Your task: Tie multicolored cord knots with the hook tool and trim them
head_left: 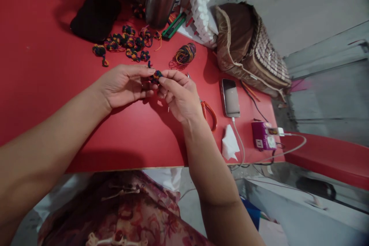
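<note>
While a group of small dark yarn pieces (128, 41), flecked with orange and yellow, lies on the red bench (138, 134) beyond the hands, one similar piece in hand (156, 77) is held up just above the surface, near the middle of the view. Judging by their rounded, gathered shapes, most of the grouped pieces look made up, though a few trail loose strands. The held piece seems to be in the middle of being worked; its details are too small to say how complete it is. A ball of yarn (185, 54) in matching colours lies to the right of the group, so material is left, but how many pieces remain cannot be told. Both hands come together at the held piece. The left hand (127, 86) pinches one side between thumb and fingers, its lower fingers loosely curled. The right hand (179, 94) pinches the other side with thumb and forefinger, the rest bent inward. Orange handles (211, 115) show beside the right wrist.
</note>
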Available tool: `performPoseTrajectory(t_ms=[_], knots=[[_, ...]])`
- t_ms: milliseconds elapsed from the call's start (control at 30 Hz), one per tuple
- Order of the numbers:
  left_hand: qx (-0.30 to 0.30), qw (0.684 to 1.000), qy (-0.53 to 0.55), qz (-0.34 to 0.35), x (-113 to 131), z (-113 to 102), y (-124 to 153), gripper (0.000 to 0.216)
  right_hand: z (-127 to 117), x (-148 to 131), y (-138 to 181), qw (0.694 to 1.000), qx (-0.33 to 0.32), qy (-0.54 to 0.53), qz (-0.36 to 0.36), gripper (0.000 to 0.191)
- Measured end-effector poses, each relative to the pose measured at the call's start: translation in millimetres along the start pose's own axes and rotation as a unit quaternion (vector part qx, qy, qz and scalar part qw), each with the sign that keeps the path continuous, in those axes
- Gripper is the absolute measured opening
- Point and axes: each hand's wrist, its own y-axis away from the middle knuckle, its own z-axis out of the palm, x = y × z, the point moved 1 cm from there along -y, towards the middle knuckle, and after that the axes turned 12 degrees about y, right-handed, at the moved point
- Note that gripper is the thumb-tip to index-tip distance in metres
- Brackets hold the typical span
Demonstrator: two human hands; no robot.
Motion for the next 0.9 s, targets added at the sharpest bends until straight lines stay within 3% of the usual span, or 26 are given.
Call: performPoseTrajectory(t_ms=[400,600,800,900], knots=[[-0.025,0.998,-0.036,0.037,-2,16,6,0.02,3,-5,5,0.999,0.031,-0.002,-0.03,0.012],[0.008,0.997,-0.038,0.068,-3,19,5,0.027,5,-2,5,0.992,0.065,0.056,-0.088,0.016],[0.017,0.998,-0.028,0.055,-6,18,4,0.026,5,-4,10,0.974,0.117,0.152,-0.124,0.021],[0.015,0.998,-0.003,0.062,-8,17,3,0.03,8,-4,12,0.972,0.101,0.165,-0.132,0.026]])
